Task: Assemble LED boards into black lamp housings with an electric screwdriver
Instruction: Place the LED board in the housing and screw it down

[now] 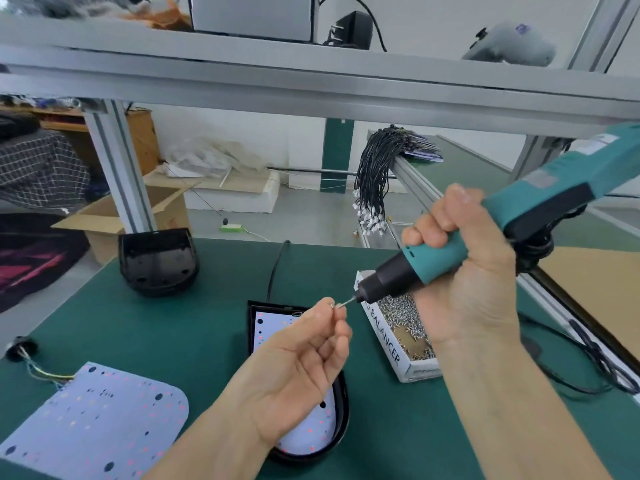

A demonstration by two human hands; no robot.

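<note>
Your right hand [460, 271] gripped the electric screwdriver [485, 233]; your left hand [304, 362] pinched a screw [341, 305] at its bit, above the housing [341, 407], beside the screw box [384, 337].

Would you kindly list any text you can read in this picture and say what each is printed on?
"BALANCER": on the side of the white screw box; letters before it are hidden by the screwdriver tip.
Label on the teal electric screwdriver: too blurred to read.
Purple mark on the grey device on the upper shelf: unreadable.
</note>
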